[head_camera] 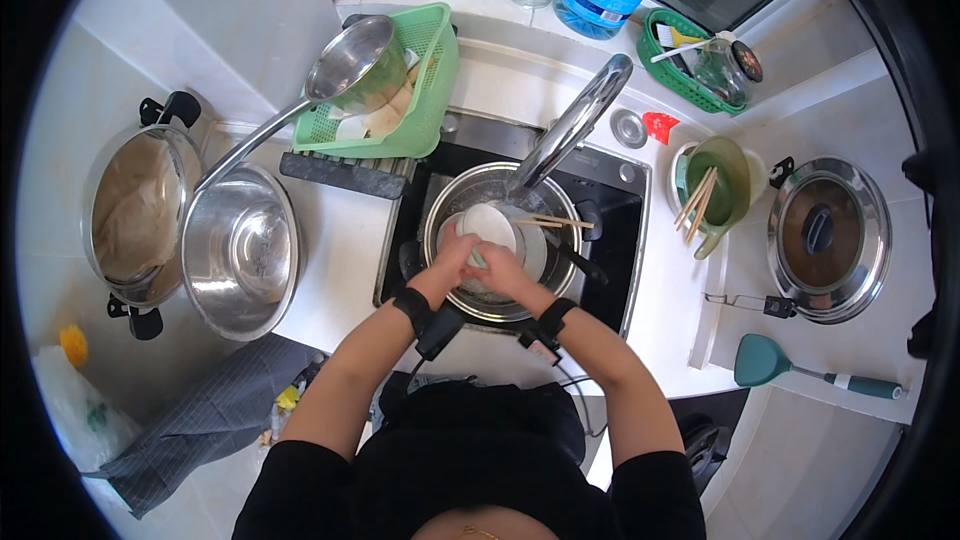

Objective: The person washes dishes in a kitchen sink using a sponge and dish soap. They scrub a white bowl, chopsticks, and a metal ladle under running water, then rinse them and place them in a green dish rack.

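Observation:
My left hand (451,253) grips the near left side of a white bowl (489,225), which is tilted inside a steel pot (451,204). My right hand (502,270) meets it at the bowl's near edge, with a small pale green piece (478,258) at its fingers; whether this is a sponge or part of a dish I cannot tell. Above the pot arches a chrome faucet (576,124). Wooden chopsticks (556,222) and a utensil's black handle (586,265) rest across the pot's right side. Other dishes beneath the bowl are partly hidden.
The pot stands in a black sink (616,255). To the left are a steel basin (247,255), a lidded pan (135,202) and a green basket (429,105) bearing a long-handled saucepan (358,60). Rightward stand a green cup (724,165) with chopsticks, another lidded pan (821,240) and a turner (761,361).

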Motion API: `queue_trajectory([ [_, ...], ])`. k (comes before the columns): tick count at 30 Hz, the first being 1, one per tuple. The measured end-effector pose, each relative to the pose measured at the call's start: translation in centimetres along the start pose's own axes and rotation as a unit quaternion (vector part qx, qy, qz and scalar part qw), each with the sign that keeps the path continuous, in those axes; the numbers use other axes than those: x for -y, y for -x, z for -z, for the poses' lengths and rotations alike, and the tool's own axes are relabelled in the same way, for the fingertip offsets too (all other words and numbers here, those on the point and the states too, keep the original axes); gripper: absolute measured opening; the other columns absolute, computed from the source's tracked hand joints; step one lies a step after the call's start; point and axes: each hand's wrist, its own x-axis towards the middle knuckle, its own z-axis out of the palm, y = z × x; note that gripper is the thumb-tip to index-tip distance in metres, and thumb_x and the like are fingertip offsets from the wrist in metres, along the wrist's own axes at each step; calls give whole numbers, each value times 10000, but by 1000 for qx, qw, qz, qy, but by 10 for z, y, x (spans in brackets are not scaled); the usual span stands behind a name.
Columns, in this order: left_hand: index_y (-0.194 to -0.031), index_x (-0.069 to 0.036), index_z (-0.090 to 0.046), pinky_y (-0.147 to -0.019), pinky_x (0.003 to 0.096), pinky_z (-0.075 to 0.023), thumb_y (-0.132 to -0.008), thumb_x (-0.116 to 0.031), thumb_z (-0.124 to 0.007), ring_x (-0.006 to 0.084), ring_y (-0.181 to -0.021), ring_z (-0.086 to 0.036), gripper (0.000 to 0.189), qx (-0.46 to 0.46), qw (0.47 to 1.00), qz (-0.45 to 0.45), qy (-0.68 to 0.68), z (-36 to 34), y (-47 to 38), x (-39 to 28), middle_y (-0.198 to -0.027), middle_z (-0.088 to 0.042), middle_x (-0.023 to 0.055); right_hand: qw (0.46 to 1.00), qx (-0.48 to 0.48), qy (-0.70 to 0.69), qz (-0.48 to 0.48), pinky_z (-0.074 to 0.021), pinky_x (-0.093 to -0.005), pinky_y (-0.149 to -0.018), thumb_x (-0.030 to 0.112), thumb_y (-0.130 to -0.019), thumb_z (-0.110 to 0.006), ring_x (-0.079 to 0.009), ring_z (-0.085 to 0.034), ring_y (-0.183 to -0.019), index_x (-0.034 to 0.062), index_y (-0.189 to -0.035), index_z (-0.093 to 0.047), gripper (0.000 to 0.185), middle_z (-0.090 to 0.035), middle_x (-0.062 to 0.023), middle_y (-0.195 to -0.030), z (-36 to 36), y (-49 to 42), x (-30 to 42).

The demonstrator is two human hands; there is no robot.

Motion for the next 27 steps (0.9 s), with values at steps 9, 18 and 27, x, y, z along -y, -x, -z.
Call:
queue_trajectory([
  [9,-1286,-194,-291,-727,570,-451,-814,-325,-526,376,-1060,-476,543,19,999,27,-31,8,-2,-6,-1231,-421,154,988,49,138,50,-432,-381,-873,180,-684,-692,-333,-527,-1018,18,-938,-568,325,-556,-115,-1121,4,1,11],
  [18,-1309,-196,-281,-718,517,-469,-778,-306,-580,345,-1007,-521,620,2,994,18,-104,2,2,-6,-1228,-443,152,980,45,148,129,-432,-394,-874,154,-697,-670,-321,-559,-974,39,-1038,-577,372,-586,-148,-1051,5,6,2],
  [27,-1301,-201,-270,-690,472,-494,-816,-327,-559,337,-1017,-513,578,54,984,64,-159,7,-4,-14,-1197,-453,124,960,92,251,87,-437,-408,-842,159,-700,-683,-352,-550,-957,13,-956,-579,313,-578,-115,-1095,8,2,8],
])
